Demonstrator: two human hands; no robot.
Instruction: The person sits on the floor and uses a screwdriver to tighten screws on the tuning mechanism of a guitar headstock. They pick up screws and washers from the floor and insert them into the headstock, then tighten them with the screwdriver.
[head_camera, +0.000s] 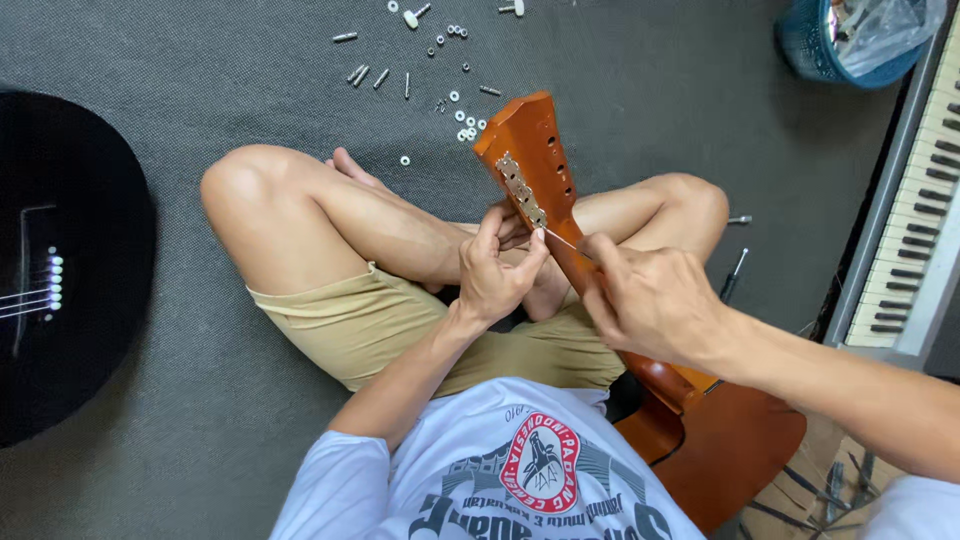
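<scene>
I sit cross-legged on a grey carpet with an orange-brown guitar across my lap, its headstock (530, 150) pointing away from me. A metal tuner plate (521, 190) runs along the headstock's near edge. My left hand (495, 275) pinches at the lower end of that plate with thumb and fingers. My right hand (650, 300) grips the guitar neck just below the headstock and holds a thin metal tool (562, 240) whose tip meets the plate. The guitar body (730, 450) lies by my right hip.
Several loose screws, washers and tuner pegs (455, 100) are scattered on the carpet beyond my knees. A black guitar body (60, 260) lies at the left. A keyboard (905, 220) stands at the right, a blue basket (830, 40) at the top right, a screwdriver (733, 275) by my right knee.
</scene>
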